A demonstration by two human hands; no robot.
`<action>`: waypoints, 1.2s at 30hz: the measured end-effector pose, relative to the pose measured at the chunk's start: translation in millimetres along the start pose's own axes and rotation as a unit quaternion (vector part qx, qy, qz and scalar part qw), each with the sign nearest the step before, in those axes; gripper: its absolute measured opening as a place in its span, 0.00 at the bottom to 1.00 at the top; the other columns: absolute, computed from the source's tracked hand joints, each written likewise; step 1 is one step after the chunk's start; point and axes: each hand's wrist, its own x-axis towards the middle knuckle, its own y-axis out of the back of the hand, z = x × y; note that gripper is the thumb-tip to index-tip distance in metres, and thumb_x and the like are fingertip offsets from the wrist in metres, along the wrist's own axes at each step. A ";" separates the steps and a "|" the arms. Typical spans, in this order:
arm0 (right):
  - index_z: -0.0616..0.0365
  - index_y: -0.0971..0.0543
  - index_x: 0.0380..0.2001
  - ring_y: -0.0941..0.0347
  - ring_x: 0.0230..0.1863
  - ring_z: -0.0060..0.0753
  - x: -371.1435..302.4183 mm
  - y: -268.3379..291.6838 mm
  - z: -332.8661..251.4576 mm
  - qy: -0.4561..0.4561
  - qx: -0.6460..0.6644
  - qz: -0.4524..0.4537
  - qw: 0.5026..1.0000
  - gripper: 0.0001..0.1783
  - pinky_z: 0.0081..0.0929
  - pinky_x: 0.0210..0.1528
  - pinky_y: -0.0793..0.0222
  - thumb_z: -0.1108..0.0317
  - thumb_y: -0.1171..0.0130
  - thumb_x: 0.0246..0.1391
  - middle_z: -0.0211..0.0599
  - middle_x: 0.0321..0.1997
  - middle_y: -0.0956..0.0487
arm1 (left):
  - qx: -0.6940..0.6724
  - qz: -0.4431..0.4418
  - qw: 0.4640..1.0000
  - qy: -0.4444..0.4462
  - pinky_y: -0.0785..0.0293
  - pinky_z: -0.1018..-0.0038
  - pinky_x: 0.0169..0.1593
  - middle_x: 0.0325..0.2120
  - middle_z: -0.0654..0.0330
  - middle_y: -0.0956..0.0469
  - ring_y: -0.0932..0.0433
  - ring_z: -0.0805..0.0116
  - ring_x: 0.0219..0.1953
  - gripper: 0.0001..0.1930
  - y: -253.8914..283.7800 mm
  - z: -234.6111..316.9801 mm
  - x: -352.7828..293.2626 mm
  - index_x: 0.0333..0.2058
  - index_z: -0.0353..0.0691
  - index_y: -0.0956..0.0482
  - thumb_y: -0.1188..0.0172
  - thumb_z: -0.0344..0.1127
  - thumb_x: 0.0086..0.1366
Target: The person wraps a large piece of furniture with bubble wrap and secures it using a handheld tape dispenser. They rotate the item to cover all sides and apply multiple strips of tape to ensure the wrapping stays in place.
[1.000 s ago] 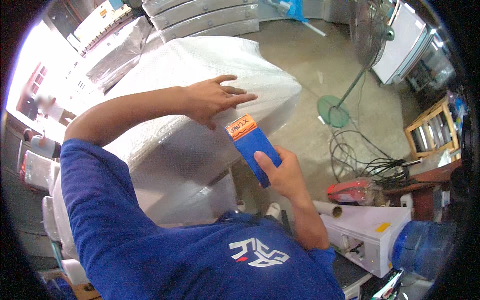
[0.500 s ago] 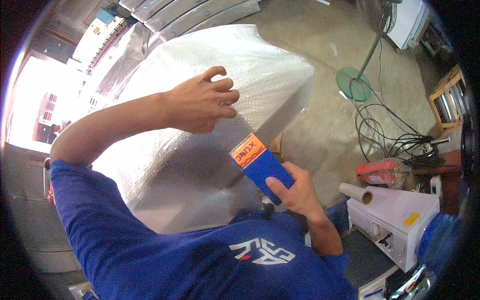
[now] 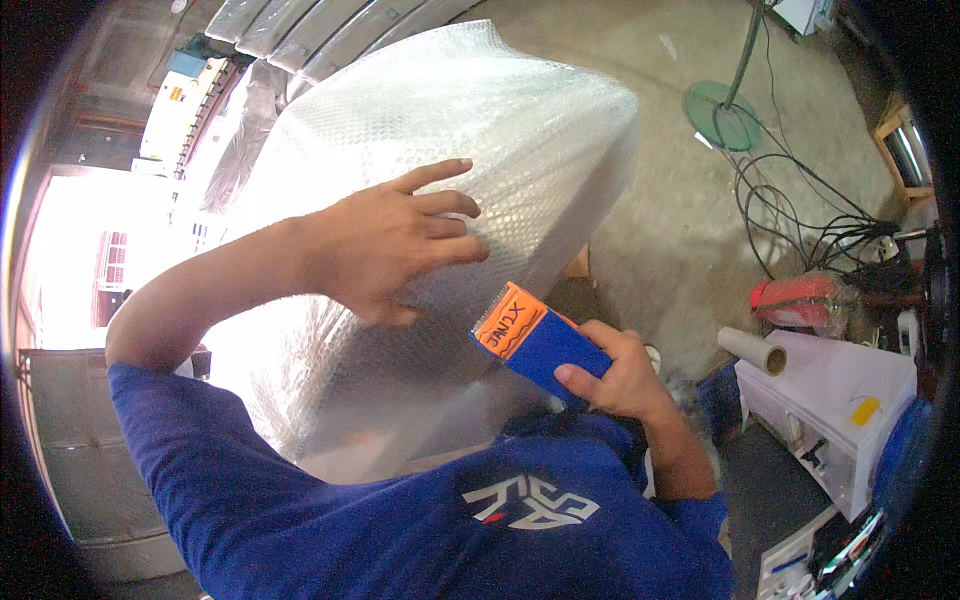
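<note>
A large sheet of clear bubble wrap (image 3: 400, 130) is draped over a bulky shape in front of me and hides most of what is under it. Over its middle is my left hand (image 3: 385, 245), fingers spread and nothing in them; whether it touches the wrap I cannot tell. My right hand (image 3: 625, 375) grips a blue and orange tape dispenser (image 3: 550, 345) with a toothed metal edge. That edge points up and left toward the bubble wrap, just below my left fingers.
A green round fan base (image 3: 715, 115) and tangled black cables (image 3: 830, 235) are on the floor at right. Nearer stand a red wrapped cylinder (image 3: 795, 303), a cardboard tube (image 3: 752, 350) and a white box (image 3: 825, 400). Long wrapped panels (image 3: 320, 35) lie at the far left.
My left hand has uncurled its fingers and moved slightly lower. My right hand and the tape dispenser sit a little farther right and lower. The whole view has shifted.
</note>
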 end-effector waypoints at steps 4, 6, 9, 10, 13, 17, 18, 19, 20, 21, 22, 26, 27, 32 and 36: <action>0.58 0.21 0.58 0.14 0.39 0.41 12.7 -4.9 13.1 0.030 -0.025 0.006 0.999 0.35 0.36 0.46 0.21 0.47 0.28 0.52 0.49 0.41 0.14 | 0.060 -0.002 0.998 0.026 0.54 0.43 0.77 0.46 0.59 0.21 0.29 0.58 0.63 0.33 -3.3 8.3 -1.2 0.52 0.44 0.26 0.25 0.38 0.44; 0.58 0.21 0.58 0.14 0.39 0.44 21.0 -8.4 21.7 0.035 -0.062 -0.005 0.997 0.36 0.37 0.46 0.20 0.45 0.29 0.53 0.48 0.41 0.14 | 0.093 0.008 0.995 0.029 0.54 0.43 0.77 0.43 0.59 0.21 0.28 0.58 0.62 0.33 -4.7 10.5 -1.5 0.51 0.45 0.27 0.25 0.39 0.43; 0.58 0.21 0.57 0.15 0.39 0.47 29.0 -12.2 32.7 0.018 -0.060 -0.018 0.998 0.36 0.39 0.46 0.21 0.43 0.31 0.53 0.49 0.41 0.14 | 0.105 -0.011 0.994 0.037 0.53 0.44 0.77 0.42 0.58 0.22 0.28 0.57 0.61 0.32 -5.2 10.8 -2.8 0.50 0.47 0.27 0.26 0.40 0.44; 0.58 0.20 0.56 0.15 0.40 0.49 30.9 -12.3 35.2 0.010 -0.052 -0.019 0.998 0.36 0.40 0.47 0.21 0.43 0.31 0.53 0.49 0.41 0.14 | 0.114 -0.012 0.993 0.028 0.53 0.44 0.77 0.43 0.58 0.22 0.28 0.56 0.61 0.33 -4.8 10.1 -2.9 0.51 0.48 0.27 0.26 0.40 0.44; 0.58 0.19 0.54 0.15 0.41 0.52 37.2 -15.7 37.4 -0.007 -0.031 -0.026 0.999 0.35 0.42 0.47 0.22 0.43 0.31 0.53 0.51 0.40 0.15 | 0.131 -0.030 0.991 0.003 0.53 0.45 0.77 0.44 0.58 0.23 0.29 0.55 0.62 0.34 -1.3 7.8 -5.4 0.53 0.51 0.26 0.26 0.43 0.43; 0.61 0.19 0.43 0.17 0.32 0.46 53.9 -21.6 32.1 0.025 -0.059 0.014 0.998 0.28 0.39 0.40 0.23 0.44 0.32 0.55 0.50 0.31 0.17 | 0.136 -0.054 0.989 -0.001 0.54 0.45 0.78 0.47 0.57 0.23 0.30 0.54 0.64 0.38 1.0 8.1 -9.5 0.57 0.54 0.23 0.27 0.49 0.43; 0.60 0.18 0.48 0.16 0.36 0.50 60.2 -23.5 30.6 0.016 -0.080 0.005 0.997 0.31 0.40 0.43 0.22 0.42 0.34 0.56 0.53 0.34 0.16 | 0.141 -0.061 0.988 0.000 0.55 0.45 0.78 0.47 0.57 0.24 0.31 0.53 0.64 0.39 1.2 8.4 -10.9 0.58 0.55 0.22 0.27 0.51 0.43; 0.59 0.18 0.53 0.15 0.39 0.53 65.0 -23.9 29.8 0.000 -0.100 -0.007 0.995 0.34 0.41 0.46 0.21 0.40 0.35 0.56 0.55 0.37 0.15 | 0.148 -0.076 0.986 0.008 0.56 0.45 0.78 0.50 0.57 0.24 0.33 0.53 0.66 0.38 0.2 9.8 -12.1 0.57 0.55 0.21 0.27 0.52 0.43; 0.60 0.18 0.51 0.15 0.39 0.54 69.6 -24.8 29.8 -0.003 -0.097 -0.011 0.995 0.34 0.41 0.46 0.21 0.39 0.36 0.57 0.56 0.37 0.15 | 0.158 -0.091 0.983 0.017 0.57 0.45 0.78 0.54 0.57 0.25 0.35 0.53 0.68 0.37 -0.7 11.1 -13.2 0.56 0.56 0.20 0.27 0.53 0.43; 0.60 0.17 0.50 0.15 0.39 0.54 71.9 -25.0 30.7 -0.007 -0.094 -0.018 0.995 0.34 0.42 0.46 0.21 0.39 0.36 0.57 0.56 0.36 0.15 | 0.178 -0.100 0.979 0.025 0.58 0.44 0.78 0.57 0.57 0.26 0.38 0.52 0.71 0.36 -0.8 13.1 -15.4 0.56 0.56 0.19 0.28 0.54 0.43; 0.61 0.17 0.48 0.15 0.38 0.54 73.4 -24.6 33.2 -0.010 -0.091 -0.025 0.996 0.34 0.43 0.46 0.21 0.38 0.37 0.57 0.56 0.36 0.15 | 0.171 -0.079 0.981 0.042 0.59 0.44 0.78 0.61 0.58 0.29 0.42 0.52 0.73 0.35 -1.1 14.9 -17.1 0.55 0.56 0.18 0.28 0.54 0.43; 0.64 0.16 0.42 0.15 0.38 0.55 62.6 -22.3 61.5 -0.032 -0.097 -0.013 0.995 0.35 0.45 0.45 0.21 0.37 0.37 0.57 0.56 0.34 0.15 | 0.182 -0.030 0.980 0.075 0.69 0.45 0.80 0.72 0.63 0.41 0.58 0.58 0.78 0.26 -2.7 20.4 -20.5 0.50 0.59 0.14 0.32 0.57 0.51; 0.65 0.16 0.41 0.15 0.38 0.55 60.0 -21.9 73.2 -0.041 -0.106 -0.009 0.993 0.35 0.45 0.45 0.21 0.37 0.37 0.57 0.56 0.34 0.15 | 0.199 -0.023 0.977 0.076 0.72 0.47 0.80 0.74 0.64 0.44 0.62 0.61 0.79 0.23 -3.0 21.1 -20.5 0.49 0.60 0.13 0.34 0.58 0.55; 0.66 0.15 0.37 0.15 0.37 0.56 53.7 -25.4 135.0 -0.119 -0.151 -0.004 0.981 0.35 0.47 0.44 0.22 0.36 0.37 0.56 0.56 0.34 0.15 | 0.189 -0.019 0.974 0.121 0.75 0.46 0.80 0.75 0.66 0.47 0.65 0.62 0.79 0.22 -7.0 29.3 -19.7 0.48 0.63 0.13 0.32 0.59 0.55; 0.66 0.15 0.34 0.16 0.39 0.58 65.9 -34.3 148.2 -0.107 -0.238 0.032 0.965 0.34 0.49 0.45 0.21 0.37 0.38 0.57 0.55 0.36 0.14 | 0.203 -0.027 0.967 0.151 0.76 0.47 0.80 0.76 0.65 0.49 0.65 0.62 0.79 0.25 -9.6 43.2 -19.5 0.53 0.61 0.15 0.34 0.60 0.58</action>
